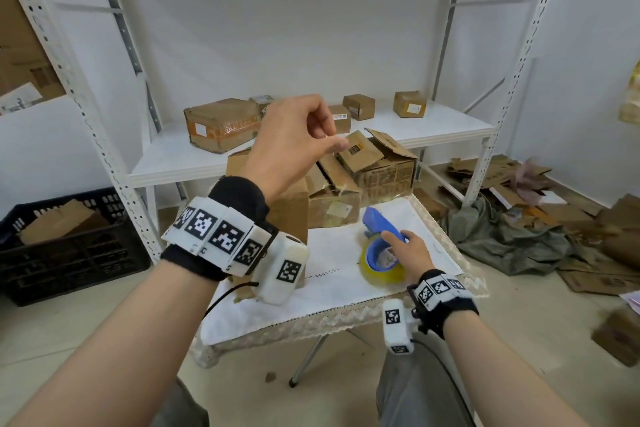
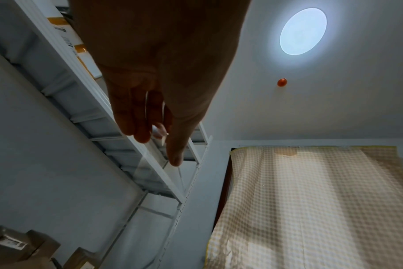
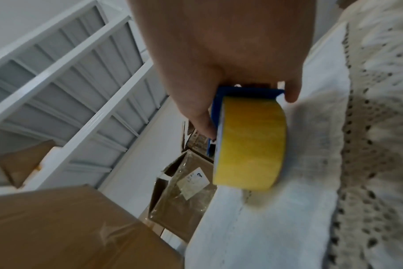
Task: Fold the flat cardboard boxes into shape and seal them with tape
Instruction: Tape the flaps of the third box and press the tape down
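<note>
Head view: right hand (image 1: 410,250) gripping blue tape dispenser (image 1: 382,224) with yellow roll on white tablecloth (image 1: 339,274); left hand (image 1: 294,146) raised, fingers pinching clear tape strip. Nearest cardboard box (image 1: 289,204) upright, apparently taped; open-flapped boxes behind, unsealed.

head view looks down, wrist views look upward, sharing shelving (image 1: 311,135)

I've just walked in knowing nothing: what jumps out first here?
The right hand grips a blue dispenser with yellow tape on the white-clothed table. The left hand is raised over the cardboard boxes at the table's far side. Behind stands a white shelf holding more boxes.
</note>
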{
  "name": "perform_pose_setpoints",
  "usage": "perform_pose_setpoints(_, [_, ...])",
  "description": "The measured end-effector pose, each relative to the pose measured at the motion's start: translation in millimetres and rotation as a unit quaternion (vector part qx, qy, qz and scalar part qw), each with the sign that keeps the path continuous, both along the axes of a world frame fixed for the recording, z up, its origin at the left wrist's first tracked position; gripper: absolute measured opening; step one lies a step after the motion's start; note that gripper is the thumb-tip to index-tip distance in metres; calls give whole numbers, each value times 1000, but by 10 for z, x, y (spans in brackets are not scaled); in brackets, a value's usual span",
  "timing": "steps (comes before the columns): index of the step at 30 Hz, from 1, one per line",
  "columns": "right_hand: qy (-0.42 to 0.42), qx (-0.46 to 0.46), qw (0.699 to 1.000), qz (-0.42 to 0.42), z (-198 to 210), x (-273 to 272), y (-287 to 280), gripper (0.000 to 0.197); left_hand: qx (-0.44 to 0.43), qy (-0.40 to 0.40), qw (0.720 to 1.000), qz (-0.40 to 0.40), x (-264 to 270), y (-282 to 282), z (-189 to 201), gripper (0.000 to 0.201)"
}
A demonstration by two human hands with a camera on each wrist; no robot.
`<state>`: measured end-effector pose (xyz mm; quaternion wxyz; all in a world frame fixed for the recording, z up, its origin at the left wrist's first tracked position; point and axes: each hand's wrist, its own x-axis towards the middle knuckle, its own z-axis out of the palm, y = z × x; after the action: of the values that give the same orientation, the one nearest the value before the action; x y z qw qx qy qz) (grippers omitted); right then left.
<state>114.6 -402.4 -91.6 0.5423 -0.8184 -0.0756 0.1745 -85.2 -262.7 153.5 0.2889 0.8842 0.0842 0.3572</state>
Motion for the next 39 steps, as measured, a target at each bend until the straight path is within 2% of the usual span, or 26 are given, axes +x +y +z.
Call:
perform_pose_setpoints(2, [-39,-73,997,-4,-62,57,31,45,-9,-3,1000,6,-48,56,-26,23])
perform_pose_setpoints(4, [-122,-111,986,-36,19,-25,65,44,-19,-5,1000,9,-86,109,-41,23])
perform_pose_setpoints(5, [-170,-75,981,-52,108,-109,87,43,-25,-7,1000,11,-102,136,-41,23])
perform_pose_setpoints(6, [-199,13,978,-56,195,-196,105,38,-32,-8,999,14,-122,165,-39,22])
perform_pose_setpoints(8, [-133,233,964,-2,452,-419,143,25,-43,-12,999,20,-157,226,-23,22])
perform_pose_setpoints(9, [-60,313,946,55,567,-532,155,29,-47,-16,999,23,-173,263,-14,22])
perform_pose_setpoints(10, [11,374,921,108,663,-630,164,42,-51,-22,998,26,-195,301,-7,23])
perform_pose_setpoints(12, [92,447,870,188,764,-740,184,71,-63,-36,997,33,-235,374,1,24])
perform_pose_setpoints(14, [134,487,824,257,759,-775,228,90,-75,-46,995,46,-273,453,-9,27])
perform_pose_setpoints(15, [145,498,809,276,753,-798,260,93,-80,-50,994,52,-306,491,-18,27])
perform_pose_setpoints(16, [146,502,805,281,758,-817,284,87,-85,-54,993,54,-334,521,-27,27])
perform_pose_setpoints(19, [115,506,815,259,815,-877,394,47,-105,-56,991,61,-440,614,-67,25])
perform_pose_setpoints(21, [84,501,826,242,855,-892,455,37,-117,-58,990,60,-530,670,-119,24])
perform_pose_setpoints(24, [32,485,847,213,928,-900,539,40,-141,-77,985,55,-691,785,-250,23])
perform_pose_setpoints(27, [-6,490,850,194,1020,-921,593,47,-159,-97,982,42,-861,903,-445,21])
perform_pose_setpoints(31, [-76,460,865,186,1087,-938,646,47,-170,-112,978,51,-1010,970,-789,18])
perform_pose_setpoints(39, [-150,418,875,194,965,-959,664,51,-194,-149,967,64,-1030,993,-1295,23])
